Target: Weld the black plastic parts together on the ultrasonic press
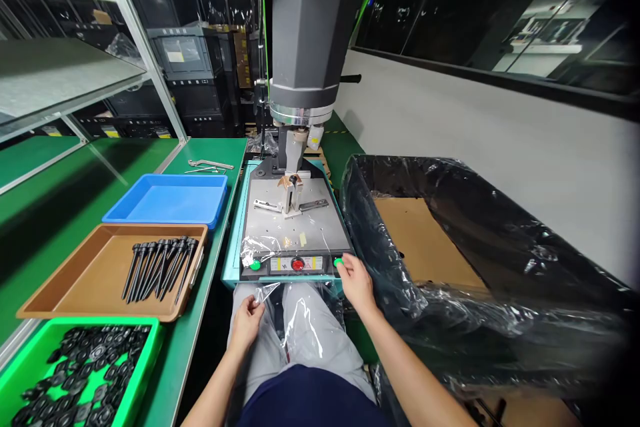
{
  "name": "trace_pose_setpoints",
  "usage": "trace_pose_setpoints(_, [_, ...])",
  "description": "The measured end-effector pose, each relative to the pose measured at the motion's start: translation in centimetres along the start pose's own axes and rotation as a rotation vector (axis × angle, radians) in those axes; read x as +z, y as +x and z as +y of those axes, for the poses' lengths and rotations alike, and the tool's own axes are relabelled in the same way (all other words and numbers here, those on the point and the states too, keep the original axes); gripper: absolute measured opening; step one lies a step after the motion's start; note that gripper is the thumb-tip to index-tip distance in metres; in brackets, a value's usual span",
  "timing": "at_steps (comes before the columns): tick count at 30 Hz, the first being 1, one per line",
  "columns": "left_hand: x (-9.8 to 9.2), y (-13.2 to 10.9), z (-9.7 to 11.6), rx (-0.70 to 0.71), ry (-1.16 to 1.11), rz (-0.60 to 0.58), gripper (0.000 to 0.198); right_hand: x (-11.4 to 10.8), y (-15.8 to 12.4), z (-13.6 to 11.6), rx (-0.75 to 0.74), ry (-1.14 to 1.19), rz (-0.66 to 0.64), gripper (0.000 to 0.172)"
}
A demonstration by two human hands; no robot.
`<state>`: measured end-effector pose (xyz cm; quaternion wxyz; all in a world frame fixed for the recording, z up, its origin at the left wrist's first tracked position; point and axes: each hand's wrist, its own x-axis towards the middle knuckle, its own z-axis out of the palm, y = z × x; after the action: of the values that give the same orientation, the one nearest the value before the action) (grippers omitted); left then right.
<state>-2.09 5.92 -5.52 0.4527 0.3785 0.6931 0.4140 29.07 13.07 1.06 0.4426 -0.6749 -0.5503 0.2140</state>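
The grey press machine (295,227) is standing with its horn over the small metal fixture (291,195) at the plate's centre. The right hand (356,281) is fingering the right green button (338,262) at the front edge; press squarely. The left hand (247,321) is loosely pinching clear plastic film (300,320) in the lap, well clear.

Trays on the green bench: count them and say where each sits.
3. The blue tray is farthest, beside the machine base; the brown tray, holding black rods, is in the middle; the green tray, holding small black parts, is nearest. None looks hidden.
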Motion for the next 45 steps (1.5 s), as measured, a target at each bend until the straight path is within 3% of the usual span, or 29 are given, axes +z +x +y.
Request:
trace_pose_setpoints(5, [-1.0,0.2,0.9,0.082,0.116,0.085,0.056,2.2,10.9,-9.7,-0.305,0.074,-0.052,0.033])
trace_pose_setpoints(8, [-1.6,0.0,1.4,0.099,0.092,0.081,0.056,4.4,16.3,-13.9,-0.388,0.025,-0.098,0.033])
trace_pose_setpoints(11, [-2.0,-0.2,1.4,0.100,0.051,0.077,0.054,6.4,20.0,-16.2,-0.398,-0.067,-0.173,0.037])
trace_pose_setpoints(15, [-2.4,-0.5,1.1,0.093,0.024,0.093,0.051,7.9,22.2,-16.8,-0.450,-0.086,-0.291,0.023])
trace_pose_setpoints(20, [-2.2,-0.7,1.9,0.085,0.056,0.073,0.048,8.4,22.6,-16.1,-0.480,-0.059,-0.270,0.024])
trace_pose_setpoints(30, [0.2,0.3,7.6,0.268,-0.013,-0.054,0.034,7.9,22.2,-16.8,-0.512,-0.017,-0.244,0.022])
trace_pose_setpoints(36, [1.1,-0.1,9.7,0.333,-0.001,-0.113,0.034,6.8,21.8,-17.3,-0.523,0.031,-0.245,0.019])
trace_pose_setpoints(41, [0.7,-0.5,11.9,0.457,0.032,-0.131,0.027,3.5,17.7,-16.8,-0.677,0.147,-0.199,0.019])
trace_pose_setpoints(45, [0.4,-0.1,15.3,0.629,0.065,-0.110,0.021,0.3,12.5,-17.4,-0.848,0.234,-0.174,0.022])
